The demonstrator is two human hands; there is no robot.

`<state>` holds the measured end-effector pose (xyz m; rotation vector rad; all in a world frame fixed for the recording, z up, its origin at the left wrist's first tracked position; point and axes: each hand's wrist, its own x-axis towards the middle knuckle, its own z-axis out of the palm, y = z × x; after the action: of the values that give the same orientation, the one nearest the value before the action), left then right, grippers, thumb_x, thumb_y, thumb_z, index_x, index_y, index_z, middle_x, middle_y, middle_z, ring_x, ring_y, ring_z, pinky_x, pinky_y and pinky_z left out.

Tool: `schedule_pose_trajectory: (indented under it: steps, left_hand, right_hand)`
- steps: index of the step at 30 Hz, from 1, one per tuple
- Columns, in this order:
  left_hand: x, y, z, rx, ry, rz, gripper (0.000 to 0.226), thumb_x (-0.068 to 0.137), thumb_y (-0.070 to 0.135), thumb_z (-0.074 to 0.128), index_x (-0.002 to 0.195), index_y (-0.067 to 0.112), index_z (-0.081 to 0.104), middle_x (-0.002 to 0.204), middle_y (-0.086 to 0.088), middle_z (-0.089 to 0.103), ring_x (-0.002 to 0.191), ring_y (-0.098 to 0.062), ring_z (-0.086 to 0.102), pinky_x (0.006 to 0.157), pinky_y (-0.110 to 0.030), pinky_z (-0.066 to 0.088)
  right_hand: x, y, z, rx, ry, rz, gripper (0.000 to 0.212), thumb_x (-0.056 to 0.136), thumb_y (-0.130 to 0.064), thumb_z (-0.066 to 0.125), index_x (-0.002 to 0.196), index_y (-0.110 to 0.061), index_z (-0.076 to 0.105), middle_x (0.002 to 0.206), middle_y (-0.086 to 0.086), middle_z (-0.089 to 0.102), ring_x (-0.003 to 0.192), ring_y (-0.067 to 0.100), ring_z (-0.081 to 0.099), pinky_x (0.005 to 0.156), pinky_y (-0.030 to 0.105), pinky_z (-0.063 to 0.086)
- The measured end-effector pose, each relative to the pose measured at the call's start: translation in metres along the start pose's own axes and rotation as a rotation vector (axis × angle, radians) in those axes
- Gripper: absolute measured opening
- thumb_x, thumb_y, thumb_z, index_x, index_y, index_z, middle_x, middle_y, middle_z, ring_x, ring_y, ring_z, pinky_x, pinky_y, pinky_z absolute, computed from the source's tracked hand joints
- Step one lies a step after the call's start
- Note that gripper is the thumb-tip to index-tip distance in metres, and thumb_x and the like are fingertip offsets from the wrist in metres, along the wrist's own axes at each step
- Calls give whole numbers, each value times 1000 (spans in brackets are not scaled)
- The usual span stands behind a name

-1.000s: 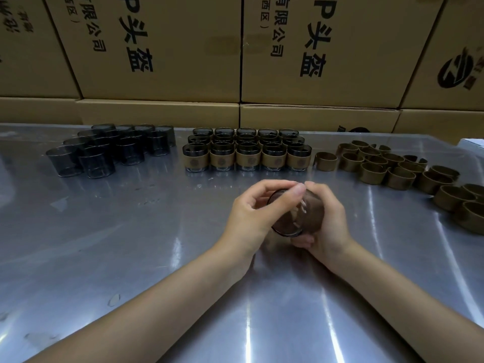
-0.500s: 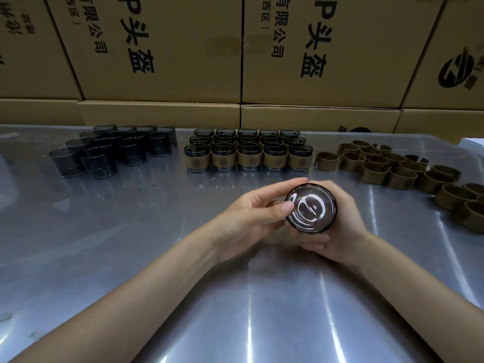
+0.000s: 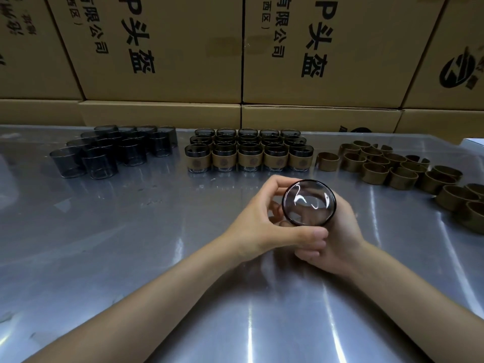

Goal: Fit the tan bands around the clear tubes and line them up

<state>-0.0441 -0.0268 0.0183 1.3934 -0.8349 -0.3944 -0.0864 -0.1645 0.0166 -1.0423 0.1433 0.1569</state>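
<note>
A: Grip?
B: Both hands curled round one clear tube point(image 3: 309, 203) at frame centre, end face toward camera: left hand point(image 3: 264, 218), right hand point(image 3: 337, 231). Band hidden; can't tell if on.
A: Next?
B: Likely seat band, then join banded rows point(image 3: 248, 153) upper centre. Bare tubes point(image 3: 110, 150) upper left, loose bands point(image 3: 398, 169) right. Tubes look empty.

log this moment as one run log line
step: fitting band | left hand: grips tube | right hand: holds tube | banded tubes: lined up | loose bands: right
</note>
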Motion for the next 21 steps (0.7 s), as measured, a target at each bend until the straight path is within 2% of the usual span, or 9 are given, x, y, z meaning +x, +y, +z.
schedule_pose_trajectory:
  steps: [3, 5, 7, 9, 11, 13, 16, 18, 21]
  left_hand:
    - [-2, 2, 8, -75, 60, 16, 50, 62, 8, 81, 101, 24, 55, 96, 2, 66, 81, -12, 67, 69, -33, 60]
    - [-4, 4, 13, -145, 87, -19, 42, 66, 10, 80, 98, 21, 55, 91, -1, 66, 68, -18, 68, 56, -35, 60]
    - [-4, 6, 15, -170, 134, -48, 35, 67, 21, 81, 94, 20, 58, 84, 3, 67, 65, -20, 69, 50, -36, 58]
    - [-1, 5, 14, -197, 191, -79, 27, 66, 36, 79, 84, 23, 63, 87, 0, 69, 71, -20, 68, 51, -35, 56]
    - [3, 4, 9, -267, 236, -117, 18, 77, 42, 70, 77, 23, 67, 97, -7, 72, 79, -28, 67, 61, -44, 56]
    - [6, 0, -1, -283, 281, -135, 27, 90, 41, 57, 85, 19, 71, 101, -14, 71, 90, -36, 66, 77, -56, 53]
    - [7, -8, -17, -169, 315, -140, 35, 90, 51, 53, 105, 25, 70, 114, -6, 70, 104, -26, 67, 96, -54, 51]
    - [7, -9, -24, -77, 292, -164, 40, 84, 62, 53, 106, 33, 70, 113, 3, 70, 98, -21, 69, 91, -43, 56]
    - [6, -7, -28, 22, 217, -171, 38, 74, 71, 57, 95, 42, 70, 106, 5, 72, 73, -16, 71, 66, -25, 57]
  right_hand:
    - [0, 6, 5, 16, 52, -112, 32, 70, -43, 46, 62, -13, 54, 58, 5, 39, 29, 11, 21, 37, 13, 16]
    - [1, 10, 8, 16, 63, -177, 43, 84, -41, 38, 55, -13, 54, 49, 2, 39, 27, 10, 22, 37, 12, 16]
    - [2, 15, 11, -8, 84, -237, 58, 93, -42, 30, 55, -15, 64, 49, 2, 49, 28, 11, 32, 37, 12, 18]
    - [2, 21, 15, -78, 119, -317, 55, 94, -46, 33, 68, -19, 74, 62, 5, 61, 40, 13, 50, 39, 14, 25]
    - [4, 25, 18, -188, 165, -396, 41, 88, -50, 41, 84, -27, 75, 76, 4, 68, 59, 14, 60, 46, 20, 32]
    - [5, 25, 17, -256, 175, -414, 38, 81, -52, 46, 98, -30, 72, 82, -1, 71, 64, 11, 63, 43, 21, 34]
    - [6, 18, 10, -261, 218, -354, 59, 75, -56, 56, 117, -15, 59, 99, 7, 73, 82, 20, 71, 51, 25, 44]
    - [6, 12, 3, -278, 281, -382, 60, 74, -55, 64, 116, -13, 58, 108, 10, 71, 97, 28, 69, 59, 31, 47]
    - [5, 5, -4, -285, 319, -417, 58, 72, -54, 74, 113, -17, 59, 115, 8, 69, 98, 23, 69, 64, 29, 52]
